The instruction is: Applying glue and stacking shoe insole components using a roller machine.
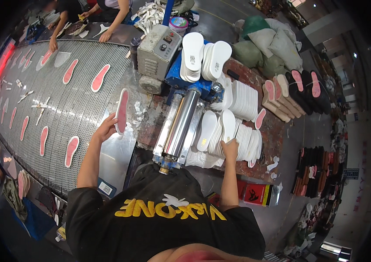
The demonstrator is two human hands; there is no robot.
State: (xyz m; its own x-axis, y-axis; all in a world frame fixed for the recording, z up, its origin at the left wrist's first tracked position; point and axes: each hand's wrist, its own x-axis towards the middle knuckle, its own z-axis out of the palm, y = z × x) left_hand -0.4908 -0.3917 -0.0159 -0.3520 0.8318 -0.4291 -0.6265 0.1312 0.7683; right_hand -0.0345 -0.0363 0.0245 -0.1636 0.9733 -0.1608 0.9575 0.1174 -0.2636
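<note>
Held upright by one edge, a pink insole with a white rim point(123, 109) is in my left hand point(106, 128), near the conveyor's edge. My right hand point(230, 149) is closed on the lower end of a white insole point(227, 121), at the front of a leaning row of white insoles point(242, 139). Another white insole point(207, 127) leans just left of it. Between my hands stands a roller machine point(184, 124) with a shiny metal cylinder.
More pink insoles point(72, 150) lie spaced on the mesh conveyor point(58, 118) at left. White insoles point(193, 52) are stacked on the blue machine top, beside a grey control box point(158, 46). Co-workers' hands point(53, 45) reach over the far conveyor end. Sacks point(266, 41) are piled at the back.
</note>
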